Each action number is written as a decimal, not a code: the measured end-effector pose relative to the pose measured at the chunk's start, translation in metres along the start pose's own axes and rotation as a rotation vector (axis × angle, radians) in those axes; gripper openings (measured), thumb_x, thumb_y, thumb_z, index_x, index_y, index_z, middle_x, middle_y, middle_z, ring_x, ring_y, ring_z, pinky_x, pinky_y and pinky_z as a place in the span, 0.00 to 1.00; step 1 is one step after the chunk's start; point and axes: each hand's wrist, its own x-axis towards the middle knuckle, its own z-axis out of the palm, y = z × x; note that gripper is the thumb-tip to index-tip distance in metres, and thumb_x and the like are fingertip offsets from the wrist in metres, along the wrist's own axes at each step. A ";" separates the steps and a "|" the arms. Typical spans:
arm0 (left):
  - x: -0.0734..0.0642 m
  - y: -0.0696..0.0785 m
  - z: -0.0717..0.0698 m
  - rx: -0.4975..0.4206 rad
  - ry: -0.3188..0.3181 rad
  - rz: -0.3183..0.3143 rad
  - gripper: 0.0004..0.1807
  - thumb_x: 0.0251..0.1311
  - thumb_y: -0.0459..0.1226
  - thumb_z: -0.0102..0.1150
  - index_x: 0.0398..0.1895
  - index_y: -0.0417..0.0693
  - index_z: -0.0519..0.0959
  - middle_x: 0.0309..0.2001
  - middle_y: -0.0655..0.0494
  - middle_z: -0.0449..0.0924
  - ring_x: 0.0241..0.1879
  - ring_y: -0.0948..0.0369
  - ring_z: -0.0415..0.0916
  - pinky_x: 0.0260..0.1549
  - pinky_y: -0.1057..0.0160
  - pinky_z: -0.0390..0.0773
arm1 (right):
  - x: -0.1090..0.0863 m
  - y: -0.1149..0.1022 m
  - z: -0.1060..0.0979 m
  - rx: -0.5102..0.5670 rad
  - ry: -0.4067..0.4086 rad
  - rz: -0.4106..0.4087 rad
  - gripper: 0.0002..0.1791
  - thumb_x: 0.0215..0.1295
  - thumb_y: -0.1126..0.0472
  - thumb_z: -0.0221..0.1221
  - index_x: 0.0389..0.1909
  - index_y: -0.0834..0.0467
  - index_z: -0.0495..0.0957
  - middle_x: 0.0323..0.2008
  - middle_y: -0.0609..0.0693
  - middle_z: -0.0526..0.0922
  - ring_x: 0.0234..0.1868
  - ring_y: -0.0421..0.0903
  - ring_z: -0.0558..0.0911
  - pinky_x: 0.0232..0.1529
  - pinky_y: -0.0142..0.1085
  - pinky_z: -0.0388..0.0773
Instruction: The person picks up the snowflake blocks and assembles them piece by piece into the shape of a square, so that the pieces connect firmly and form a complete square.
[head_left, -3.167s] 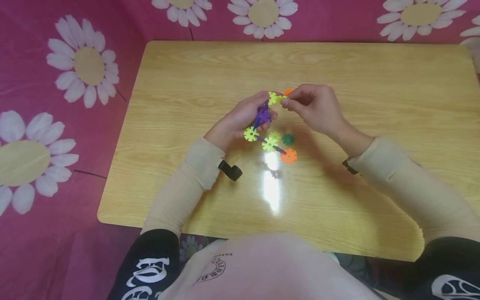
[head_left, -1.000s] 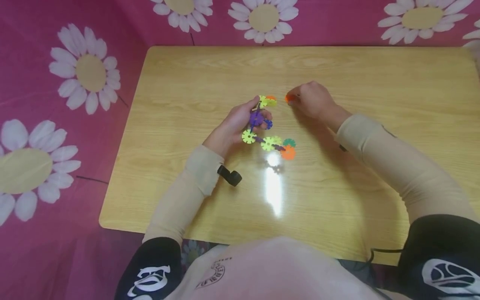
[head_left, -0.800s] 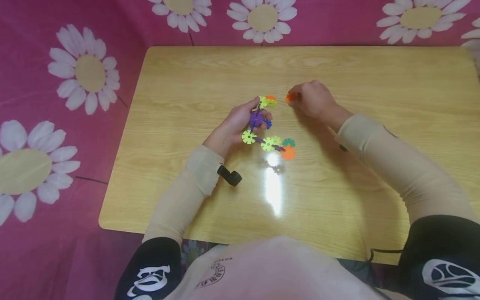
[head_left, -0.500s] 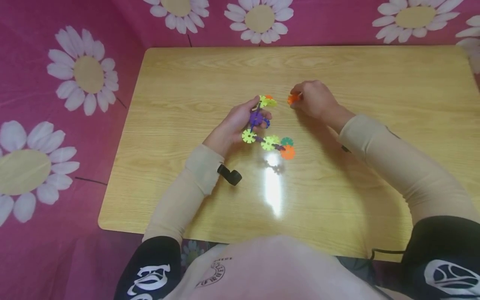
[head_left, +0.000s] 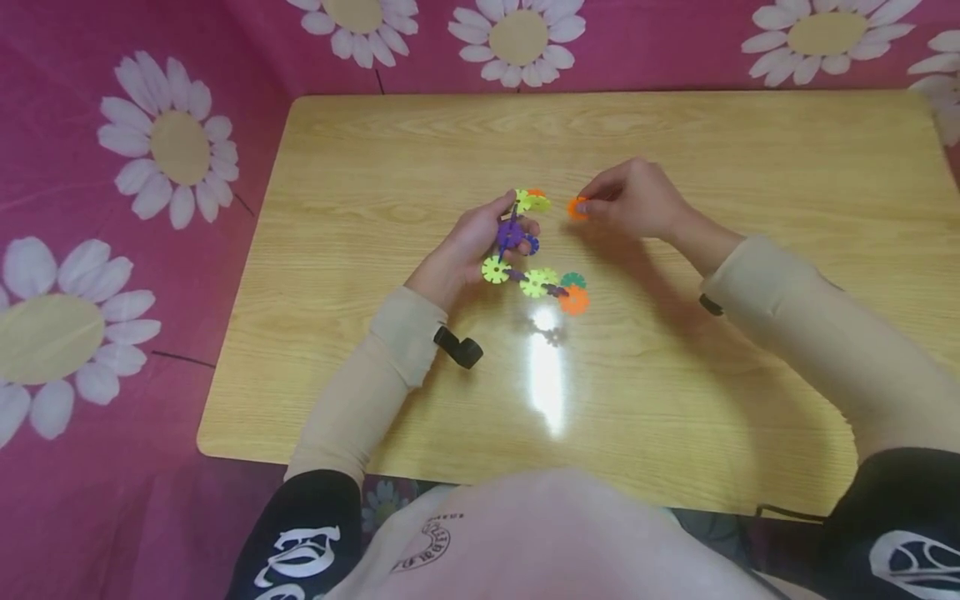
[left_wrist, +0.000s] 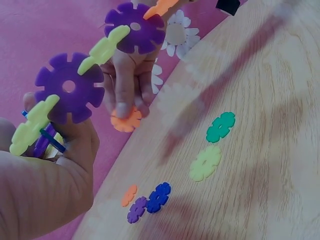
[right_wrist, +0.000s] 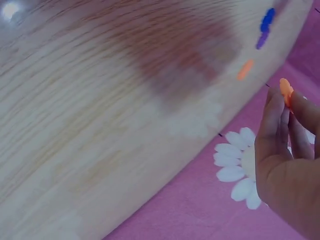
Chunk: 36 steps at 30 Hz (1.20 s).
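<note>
My left hand (head_left: 468, 242) grips a chain of notched plastic discs, with a purple disc (head_left: 510, 234) in front of the palm. The chain's upper end carries yellow-green discs (head_left: 522, 201) by the thumb. Its lower end runs right through a yellow-green disc (head_left: 534, 283) to an orange disc (head_left: 574, 300). In the left wrist view, a large purple disc (left_wrist: 45, 89) and the yellow-green disc (left_wrist: 103, 49) slot edgewise together. My right hand (head_left: 645, 200) pinches a loose orange disc (right_wrist: 285, 90) between thumb and fingertips, apart from the chain.
On the wooden table (head_left: 375, 167) lie loose discs: a green one (left_wrist: 220, 127), a yellow-green one (left_wrist: 205, 163), a blue one (left_wrist: 158, 197), a purple one (left_wrist: 136, 209) and an orange one (left_wrist: 129, 195). A pink flowered cloth (head_left: 637, 50) hangs beyond the table's far edge.
My right hand has left the chain's upper end, taken the orange disc to its right, and now lifted and turned it slightly leftward. My left hand keeps holding the chain, shifted slightly left.
</note>
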 end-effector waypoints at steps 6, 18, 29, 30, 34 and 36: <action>-0.001 -0.001 0.000 -0.008 -0.011 -0.008 0.21 0.69 0.53 0.37 0.48 0.46 0.66 0.26 0.54 0.77 0.13 0.63 0.67 0.04 0.71 0.62 | -0.011 -0.015 -0.004 0.342 -0.065 0.107 0.14 0.56 0.59 0.65 0.39 0.64 0.81 0.34 0.55 0.85 0.32 0.46 0.84 0.32 0.35 0.82; -0.004 -0.003 0.000 0.004 -0.048 0.014 0.23 0.69 0.53 0.36 0.43 0.42 0.67 0.24 0.54 0.76 0.11 0.64 0.67 0.04 0.71 0.62 | -0.026 -0.036 -0.004 0.839 -0.109 0.273 0.18 0.53 0.64 0.66 0.42 0.71 0.77 0.34 0.58 0.84 0.35 0.50 0.84 0.39 0.41 0.80; -0.003 -0.001 0.005 0.040 -0.097 0.013 0.21 0.70 0.54 0.34 0.43 0.45 0.63 0.24 0.54 0.74 0.11 0.64 0.65 0.05 0.71 0.61 | -0.027 -0.039 -0.004 0.883 -0.131 0.348 0.17 0.54 0.64 0.65 0.43 0.70 0.78 0.36 0.56 0.84 0.37 0.49 0.84 0.41 0.40 0.80; -0.003 -0.001 0.006 0.047 -0.101 0.017 0.20 0.69 0.54 0.35 0.42 0.46 0.64 0.23 0.54 0.74 0.11 0.64 0.65 0.05 0.71 0.61 | -0.026 -0.039 -0.005 0.891 -0.133 0.357 0.16 0.54 0.64 0.65 0.42 0.69 0.78 0.36 0.56 0.84 0.37 0.49 0.84 0.41 0.39 0.80; -0.004 -0.002 0.008 0.107 -0.101 0.016 0.24 0.69 0.55 0.35 0.39 0.42 0.68 0.19 0.54 0.73 0.10 0.64 0.63 0.07 0.68 0.63 | -0.025 -0.040 -0.007 0.938 -0.140 0.392 0.12 0.55 0.66 0.64 0.39 0.67 0.80 0.35 0.57 0.84 0.37 0.48 0.84 0.43 0.39 0.79; -0.003 -0.003 0.009 0.112 -0.099 0.033 0.24 0.69 0.54 0.36 0.37 0.42 0.70 0.19 0.55 0.73 0.11 0.64 0.63 0.07 0.68 0.63 | -0.024 -0.041 -0.008 0.962 -0.136 0.413 0.10 0.56 0.66 0.64 0.38 0.66 0.80 0.35 0.56 0.84 0.37 0.47 0.84 0.43 0.38 0.79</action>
